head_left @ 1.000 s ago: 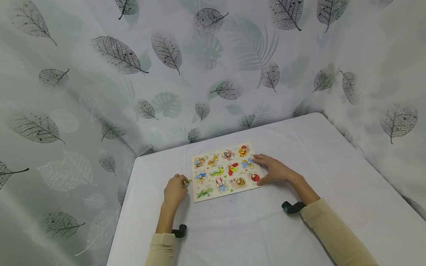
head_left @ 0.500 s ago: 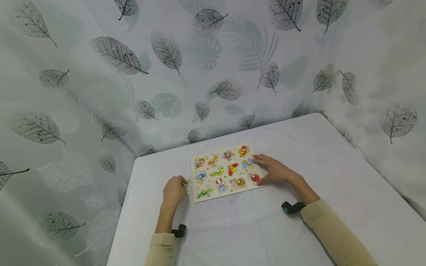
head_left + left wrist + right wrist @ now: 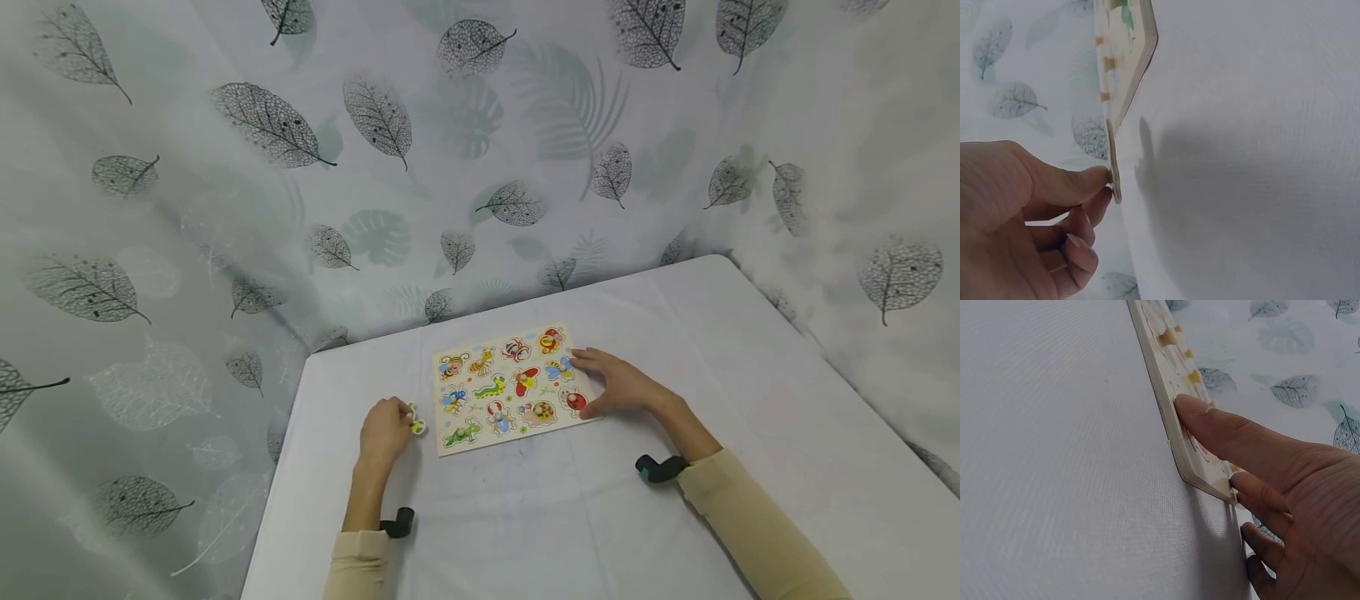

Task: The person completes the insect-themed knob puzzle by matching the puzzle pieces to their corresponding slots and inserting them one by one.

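In the head view my left hand (image 3: 386,431) pinches a small white-edged puzzle piece (image 3: 417,426) with green and yellow on it, just left of the puzzle board (image 3: 480,443). The left wrist view shows the thin wooden piece (image 3: 1114,165) edge-on between thumb and fingertips, tilted up over its shadow; its printed face is hidden there. My right hand (image 3: 618,383) rests at the board's right edge, thumb and index finger spread apart. From the right wrist, the thumb (image 3: 1204,415) lies on the board's top face (image 3: 1175,381) while the other fingers sit along its side.
The board bears rows of colourful insect pictures, among them a green caterpillar (image 3: 491,387) and a ladybird (image 3: 574,401). Small knobs stand up from it. A white cloth (image 3: 517,525) covers the table, and a leaf-patterned curtain (image 3: 465,150) hangs behind and at the sides.
My left hand has drawn a little left, away from the board, with the puzzle piece, which now shows more and has turned. The right hand and board stay put.
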Demonstrator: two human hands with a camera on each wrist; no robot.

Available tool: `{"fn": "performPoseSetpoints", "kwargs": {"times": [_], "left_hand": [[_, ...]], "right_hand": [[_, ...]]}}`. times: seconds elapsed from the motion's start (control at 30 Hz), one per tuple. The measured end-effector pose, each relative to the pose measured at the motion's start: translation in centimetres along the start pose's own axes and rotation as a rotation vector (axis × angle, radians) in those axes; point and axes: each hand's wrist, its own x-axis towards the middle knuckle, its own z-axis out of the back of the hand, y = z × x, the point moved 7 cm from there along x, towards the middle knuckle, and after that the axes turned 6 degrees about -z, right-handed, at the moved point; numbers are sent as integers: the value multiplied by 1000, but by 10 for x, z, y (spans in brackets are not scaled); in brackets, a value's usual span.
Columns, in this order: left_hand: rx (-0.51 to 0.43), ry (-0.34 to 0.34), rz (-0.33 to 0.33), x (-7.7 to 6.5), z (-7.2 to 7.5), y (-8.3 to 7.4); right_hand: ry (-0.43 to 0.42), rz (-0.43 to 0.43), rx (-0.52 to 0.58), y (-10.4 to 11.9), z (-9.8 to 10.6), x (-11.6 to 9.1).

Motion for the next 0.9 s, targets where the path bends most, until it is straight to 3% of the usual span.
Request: {"fn": "performPoseSetpoints", "kwargs": {"times": [0.4,0.57,0.9], "left_hand": [[-79,-27,5,-2,8,-6],[-95,-30,-4,-3,10,-18],[-67,-45,-93,-2,4,-46]], "right_hand": [[-5,21,-1,2,1,-1],[-6,24,-7,2,2,-1],[1,25,-1,1,1,-1]]}}
